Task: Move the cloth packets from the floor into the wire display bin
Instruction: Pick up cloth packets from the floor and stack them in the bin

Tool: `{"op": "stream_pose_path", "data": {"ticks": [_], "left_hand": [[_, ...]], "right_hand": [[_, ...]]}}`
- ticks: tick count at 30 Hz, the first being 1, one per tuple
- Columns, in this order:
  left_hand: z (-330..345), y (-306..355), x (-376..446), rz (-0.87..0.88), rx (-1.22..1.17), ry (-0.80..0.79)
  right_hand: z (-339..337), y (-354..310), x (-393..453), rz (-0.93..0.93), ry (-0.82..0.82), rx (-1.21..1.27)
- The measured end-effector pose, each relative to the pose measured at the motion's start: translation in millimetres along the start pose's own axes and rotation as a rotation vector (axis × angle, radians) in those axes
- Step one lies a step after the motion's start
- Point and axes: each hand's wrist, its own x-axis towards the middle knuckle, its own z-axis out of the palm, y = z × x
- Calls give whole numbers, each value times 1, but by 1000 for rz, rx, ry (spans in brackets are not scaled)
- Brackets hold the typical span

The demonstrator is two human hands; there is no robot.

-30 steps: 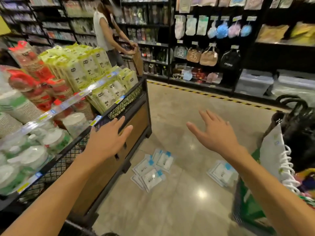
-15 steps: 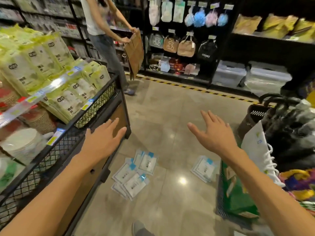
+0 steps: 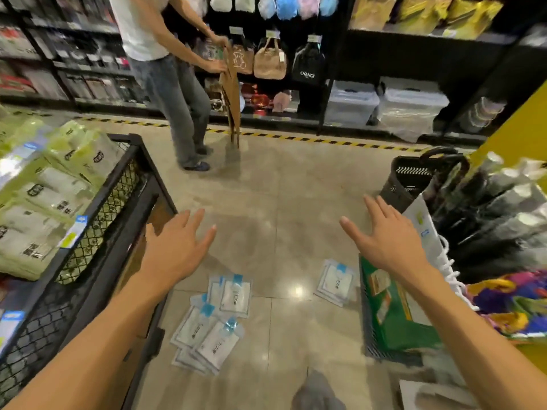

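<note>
At nine o'clock the wire display bin is standing, black mesh walls, crowded with yellow-green packs on its upper tier. Just beside its near corner the left hand is hovering over the floor, fingers straight and spread, holding nothing.

Below that hand, toward six o'clock, the main heap of cloth packets is lying on the floor, clear sleeves with blue tabs, overlapping one another and fanned at odd angles. A smaller stack of packets is sitting apart at about five o'clock, close against the green basket.

At three o'clock the right hand is hanging in the air above that basket's edge, palm down, fingers splayed, gripping nothing either.

From where I'm standing, the person is only reaching so far; neither hand is touching a packet. Done well, I'd say they should be bending low and squaring the loose heap into one pile first, since slick sleeves like these will likely slide off each other if pinched by a corner. The left hand is nearer the big heap, the right nearer the small stack, so gathering each separately looks sensible. Space for them in the bin looks tight.

Beyond, at twelve o'clock, another person is handling a brown bag by the shelves.
</note>
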Motion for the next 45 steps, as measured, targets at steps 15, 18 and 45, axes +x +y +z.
{"op": "stream_pose_path", "data": {"ticks": [15, 18, 45], "left_hand": [[83, 185, 170, 133, 127, -143], [123, 216, 203, 175, 130, -203], [880, 245, 399, 446, 270, -616]], "right_hand": [[58, 178, 154, 170, -72, 25], [87, 207, 177, 211, -108, 33], [780, 429, 266, 495, -269, 125]]}}
